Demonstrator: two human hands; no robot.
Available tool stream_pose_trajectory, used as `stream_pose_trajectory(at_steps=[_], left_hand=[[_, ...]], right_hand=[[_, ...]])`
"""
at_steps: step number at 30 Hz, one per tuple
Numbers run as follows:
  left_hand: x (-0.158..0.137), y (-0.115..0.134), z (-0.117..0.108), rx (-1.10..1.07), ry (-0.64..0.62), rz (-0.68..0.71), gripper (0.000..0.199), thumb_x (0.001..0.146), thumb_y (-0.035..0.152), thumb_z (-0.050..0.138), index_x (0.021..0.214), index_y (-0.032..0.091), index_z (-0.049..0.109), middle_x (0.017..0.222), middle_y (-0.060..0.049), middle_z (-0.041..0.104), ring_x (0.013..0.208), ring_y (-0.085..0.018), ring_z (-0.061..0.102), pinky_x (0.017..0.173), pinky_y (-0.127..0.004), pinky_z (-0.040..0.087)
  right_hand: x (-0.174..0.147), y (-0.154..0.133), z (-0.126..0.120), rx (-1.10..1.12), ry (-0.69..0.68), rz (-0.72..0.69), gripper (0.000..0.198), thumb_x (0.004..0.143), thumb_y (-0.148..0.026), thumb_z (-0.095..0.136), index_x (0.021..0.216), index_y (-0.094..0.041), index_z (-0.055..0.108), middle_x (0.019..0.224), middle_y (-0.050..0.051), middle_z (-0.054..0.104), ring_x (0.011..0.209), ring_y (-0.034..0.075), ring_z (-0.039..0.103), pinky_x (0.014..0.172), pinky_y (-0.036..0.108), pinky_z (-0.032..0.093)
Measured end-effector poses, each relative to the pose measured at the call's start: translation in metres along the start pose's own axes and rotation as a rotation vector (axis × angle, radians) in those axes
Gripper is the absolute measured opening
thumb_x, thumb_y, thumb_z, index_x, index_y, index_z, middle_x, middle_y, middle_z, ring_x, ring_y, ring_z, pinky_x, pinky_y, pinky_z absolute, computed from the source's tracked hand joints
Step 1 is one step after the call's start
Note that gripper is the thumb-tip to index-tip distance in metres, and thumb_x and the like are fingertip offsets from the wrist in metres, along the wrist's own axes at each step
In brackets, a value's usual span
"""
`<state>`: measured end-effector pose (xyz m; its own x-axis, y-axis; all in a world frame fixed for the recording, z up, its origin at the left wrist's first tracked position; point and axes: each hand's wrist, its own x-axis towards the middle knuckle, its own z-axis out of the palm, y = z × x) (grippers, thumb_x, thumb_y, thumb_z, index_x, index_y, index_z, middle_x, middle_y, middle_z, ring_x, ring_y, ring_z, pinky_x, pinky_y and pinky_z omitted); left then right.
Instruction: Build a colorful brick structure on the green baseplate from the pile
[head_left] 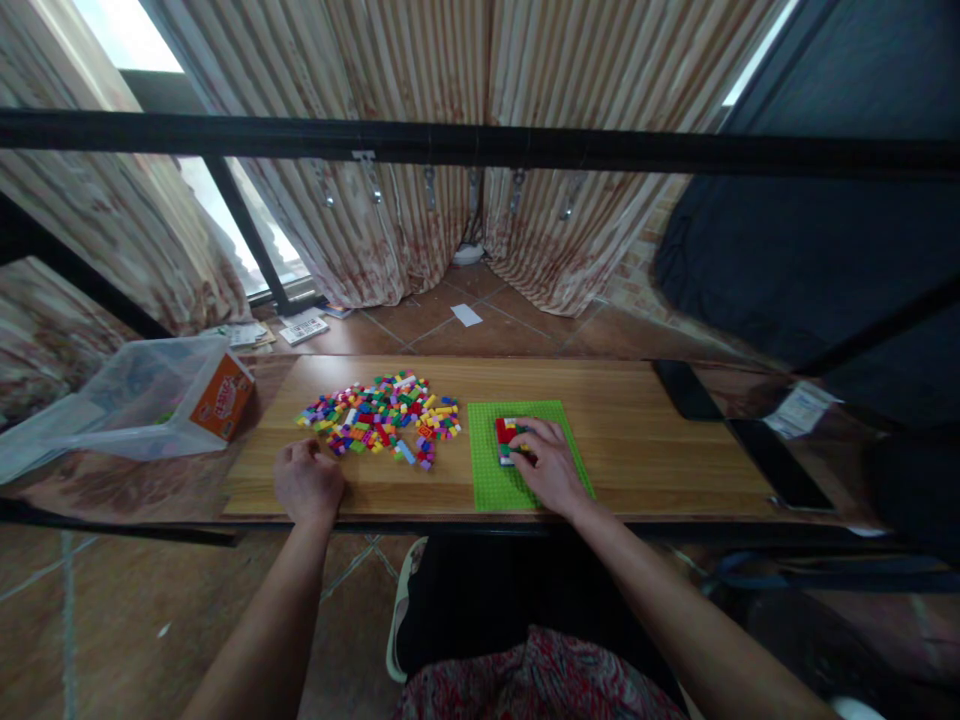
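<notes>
A light green baseplate (487, 490) lies on the wooden board, with a small block of toy bricks (504, 432) in red, white and other colours built up near its middle. My right hand (551, 462) is over that block, thumb and fingers pinched at what looks like a small green brick; the fingers cover much of the block's right side. To the left, a loose pile of many-coloured bricks (382, 415) is spread out. My left hand (307, 482) rests on the board at the pile's near left edge, its fingers curled in, and no brick shows in it.
A clear plastic bin (150, 400) with an orange label stands left of the board (637, 440). Two dark phone-like slabs (686, 390) lie at the right, near a paper packet (802, 408). A black metal bar (480, 140) crosses in front of striped curtains (420, 80).
</notes>
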<state>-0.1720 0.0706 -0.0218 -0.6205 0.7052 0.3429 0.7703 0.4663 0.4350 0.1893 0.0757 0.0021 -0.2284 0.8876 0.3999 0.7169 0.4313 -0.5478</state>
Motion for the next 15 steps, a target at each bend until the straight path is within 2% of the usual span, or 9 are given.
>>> stream_pose_trajectory(at_steps=[4,7,10,15], left_hand=[[-0.0001,0.0010,-0.0016,0.009,-0.007,0.004,0.033,0.081,0.020,0.045,0.104,0.012,0.067,0.110,-0.015,0.063,0.099,-0.029,0.059,0.082,-0.038,0.046],[0.0002,0.0015,-0.0026,0.015,-0.012,0.003,0.033,0.081,0.020,0.045,0.102,0.012,0.068,0.108,-0.015,0.064,0.098,-0.029,0.060,0.082,-0.038,0.047],[0.0006,0.0012,-0.0019,0.010,-0.004,0.006,0.032,0.080,0.020,0.045,0.101,0.013,0.068,0.108,-0.015,0.064,0.099,-0.028,0.059,0.084,-0.038,0.047],[0.0003,0.0004,-0.0011,-0.011,-0.001,0.016,0.031,0.081,0.020,0.044,0.101,0.013,0.067,0.107,-0.015,0.063,0.102,-0.029,0.058,0.087,-0.039,0.046]], right_hand=[[-0.0003,-0.0020,0.0013,0.043,0.017,0.032,0.011,0.080,-0.017,0.060,0.083,-0.025,0.067,0.117,0.004,0.063,0.111,0.025,0.049,0.098,0.047,0.042],[0.0019,-0.0026,0.0006,0.064,0.018,0.045,0.016,0.078,-0.015,0.061,0.089,-0.025,0.068,0.116,0.004,0.063,0.110,0.024,0.050,0.098,0.046,0.042],[0.0049,-0.0019,-0.0023,0.051,-0.032,0.019,0.023,0.078,-0.015,0.060,0.096,-0.026,0.069,0.120,0.004,0.061,0.114,0.024,0.049,0.099,0.046,0.041],[0.0085,0.0000,-0.0054,0.029,-0.103,-0.010,0.019,0.080,-0.016,0.061,0.092,-0.026,0.070,0.123,0.005,0.058,0.117,0.024,0.046,0.100,0.047,0.040]])
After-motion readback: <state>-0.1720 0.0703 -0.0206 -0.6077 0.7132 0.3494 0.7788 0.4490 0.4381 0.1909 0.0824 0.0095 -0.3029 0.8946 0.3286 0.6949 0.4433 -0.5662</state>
